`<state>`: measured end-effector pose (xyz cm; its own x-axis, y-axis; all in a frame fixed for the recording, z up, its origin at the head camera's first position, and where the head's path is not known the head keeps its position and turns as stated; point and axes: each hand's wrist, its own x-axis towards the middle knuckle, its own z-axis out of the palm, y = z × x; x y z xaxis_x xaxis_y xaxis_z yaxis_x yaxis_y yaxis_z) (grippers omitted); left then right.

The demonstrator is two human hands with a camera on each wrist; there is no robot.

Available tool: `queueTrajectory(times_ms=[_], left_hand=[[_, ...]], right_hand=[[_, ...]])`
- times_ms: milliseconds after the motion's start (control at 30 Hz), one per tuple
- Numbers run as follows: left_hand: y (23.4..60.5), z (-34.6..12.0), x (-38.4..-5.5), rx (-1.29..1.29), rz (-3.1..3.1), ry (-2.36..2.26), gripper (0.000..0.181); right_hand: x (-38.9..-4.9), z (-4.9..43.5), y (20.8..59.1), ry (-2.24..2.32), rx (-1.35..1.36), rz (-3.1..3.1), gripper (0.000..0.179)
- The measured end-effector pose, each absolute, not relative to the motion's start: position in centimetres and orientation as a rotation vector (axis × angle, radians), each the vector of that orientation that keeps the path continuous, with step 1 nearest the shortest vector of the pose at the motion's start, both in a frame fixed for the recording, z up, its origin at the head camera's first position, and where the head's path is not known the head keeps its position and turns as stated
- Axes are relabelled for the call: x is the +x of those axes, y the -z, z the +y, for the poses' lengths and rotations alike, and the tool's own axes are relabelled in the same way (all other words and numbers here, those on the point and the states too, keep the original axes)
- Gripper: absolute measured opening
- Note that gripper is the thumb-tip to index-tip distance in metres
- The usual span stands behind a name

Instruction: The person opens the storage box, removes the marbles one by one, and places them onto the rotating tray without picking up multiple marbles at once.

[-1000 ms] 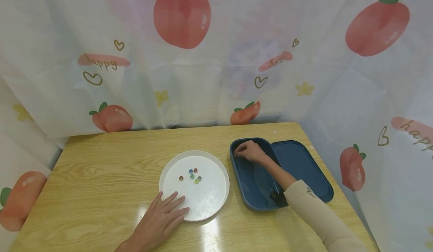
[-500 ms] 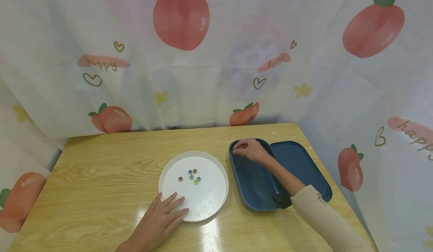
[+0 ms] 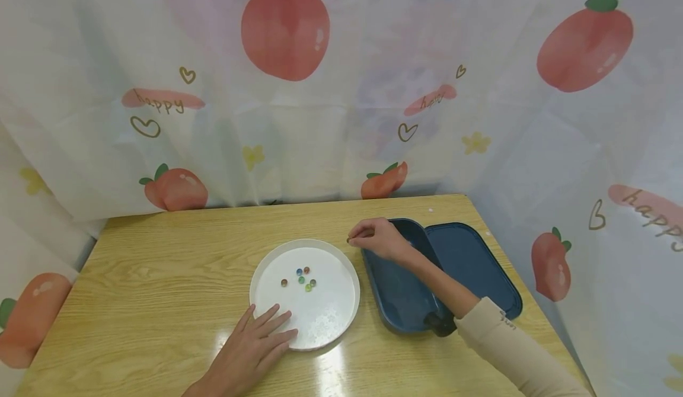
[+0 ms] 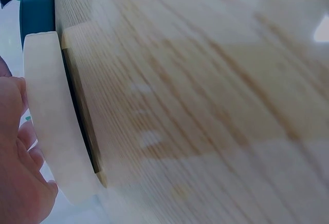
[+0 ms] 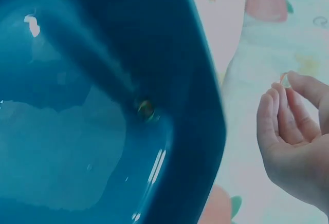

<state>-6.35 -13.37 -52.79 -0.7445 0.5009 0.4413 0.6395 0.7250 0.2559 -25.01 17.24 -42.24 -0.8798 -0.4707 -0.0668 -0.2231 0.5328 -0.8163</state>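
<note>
My right hand [image 3: 380,240] pinches a small glass marble [image 5: 284,79] between thumb and fingertips, just past the left rim of a dark blue rectangular box [image 3: 397,284]. Inside that box, another marble [image 5: 146,109] lies in a corner, as the right wrist view shows. Several coloured marbles [image 3: 301,279] sit together on a round white tray [image 3: 325,320] left of the box. Across the tray's near-left rim rests my left hand [image 3: 251,349], fingers spread and straight. The left wrist view has the tray's side wall [image 4: 56,116] with fingers over its edge.
A flat dark blue lid [image 3: 475,266] lies right of the box, partly behind it. The wooden table [image 3: 160,290] reaches back to a white curtain [image 3: 320,124] printed with peaches. A dark strap-like piece [image 3: 440,323] is at my right wrist, over the box's near corner.
My right hand has come up out of the blue box and moved left over its rim, with the marble now showing at the fingertips. The left hand stays on the tray.
</note>
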Motion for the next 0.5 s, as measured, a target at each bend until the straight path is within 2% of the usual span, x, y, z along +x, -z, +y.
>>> queueTrajectory(times_ms=[500], left_hand=[[52.6,-13.4,-6.2,-0.885,-2.621,0.572,0.025]], right_hand=[[-22.1,12.9,42.7,1.338,-0.648,2.405,0.012]])
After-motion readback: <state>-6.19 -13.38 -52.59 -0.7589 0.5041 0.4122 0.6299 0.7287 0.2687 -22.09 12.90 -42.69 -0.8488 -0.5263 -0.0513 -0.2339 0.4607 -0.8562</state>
